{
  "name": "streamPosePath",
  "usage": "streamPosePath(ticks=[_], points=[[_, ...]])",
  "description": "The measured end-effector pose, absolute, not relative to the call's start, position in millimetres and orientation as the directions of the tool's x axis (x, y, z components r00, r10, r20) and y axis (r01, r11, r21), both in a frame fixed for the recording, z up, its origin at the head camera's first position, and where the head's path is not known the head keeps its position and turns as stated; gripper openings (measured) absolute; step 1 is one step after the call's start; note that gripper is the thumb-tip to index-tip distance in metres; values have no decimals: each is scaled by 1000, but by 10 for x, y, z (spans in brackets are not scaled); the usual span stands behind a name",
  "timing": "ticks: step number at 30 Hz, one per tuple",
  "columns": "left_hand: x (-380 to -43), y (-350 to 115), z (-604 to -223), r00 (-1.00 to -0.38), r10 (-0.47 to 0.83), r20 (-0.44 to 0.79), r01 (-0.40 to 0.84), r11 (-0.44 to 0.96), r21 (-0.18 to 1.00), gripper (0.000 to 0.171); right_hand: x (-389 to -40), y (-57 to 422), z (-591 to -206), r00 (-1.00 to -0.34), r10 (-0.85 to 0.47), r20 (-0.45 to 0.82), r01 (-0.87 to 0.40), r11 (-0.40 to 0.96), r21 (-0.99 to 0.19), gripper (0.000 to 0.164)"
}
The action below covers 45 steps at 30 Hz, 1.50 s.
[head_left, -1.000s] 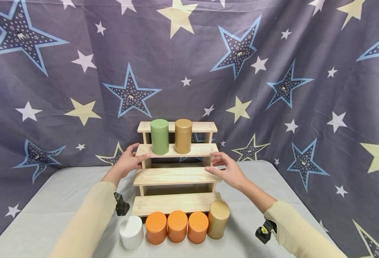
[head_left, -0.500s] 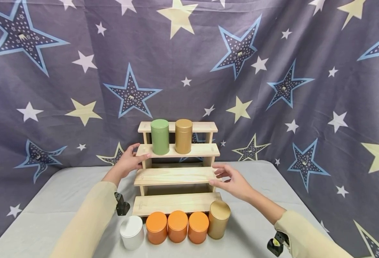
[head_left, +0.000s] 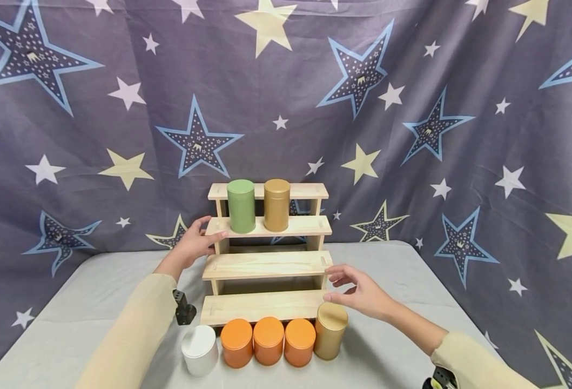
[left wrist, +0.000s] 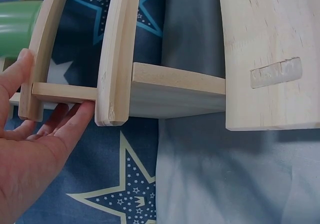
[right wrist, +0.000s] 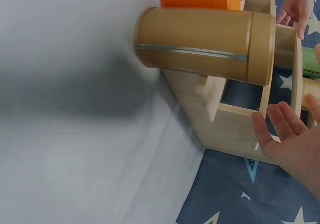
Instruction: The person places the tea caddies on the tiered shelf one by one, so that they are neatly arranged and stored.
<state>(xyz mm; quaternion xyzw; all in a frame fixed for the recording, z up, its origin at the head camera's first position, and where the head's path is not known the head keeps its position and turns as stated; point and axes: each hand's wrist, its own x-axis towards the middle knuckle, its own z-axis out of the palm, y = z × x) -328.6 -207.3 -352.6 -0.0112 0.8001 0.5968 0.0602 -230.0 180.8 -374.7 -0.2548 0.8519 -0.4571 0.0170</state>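
Observation:
A wooden stepped display rack [head_left: 266, 265] stands against the backdrop. My left hand [head_left: 194, 243] holds its left end at the second-highest step. In the left wrist view, the thumb of the left hand [left wrist: 40, 149] lies on the step's edge and the fingers are under the side piece. A green canister [head_left: 241, 208] and a gold canister [head_left: 277, 208] stand upright on that step. My right hand [head_left: 361, 292] hovers by the rack's lower right side with fingers loosely bent and nothing in them. Just below it, another gold canister [head_left: 331, 335] stands on the table.
Left of the front gold canister, three orange tins [head_left: 268, 343] stand in a row on the grey-covered table [head_left: 392, 346]. A white tin [head_left: 200, 351] stands at the row's left end. Behind the rack hangs a star-patterned cloth [head_left: 286, 81].
My right hand has left the rack's second-highest step and moved down and toward me, near the front gold canister. My left hand and the canisters stay where they were.

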Motion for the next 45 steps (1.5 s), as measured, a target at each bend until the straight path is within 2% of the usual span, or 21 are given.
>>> streamPosePath(ticks=[11, 23, 45], points=[[-3287, -2072, -3528, -993, 50, -112, -93, 280, 955, 86, -2160, 1976, -3912, -838, -510, 193, -443, 430, -787, 51], [-3287, -2089, -3533, -993, 56, -107, -88, 264, 960, 87, -2095, 2036, -4050, -839, -523, 148, -418, 446, -791, 58], [-3276, -2065, -3520, -993, 52, -109, -91, 271, 958, 86, -2007, 2064, -4221, -831, -535, 149, -406, 402, -821, 65]])
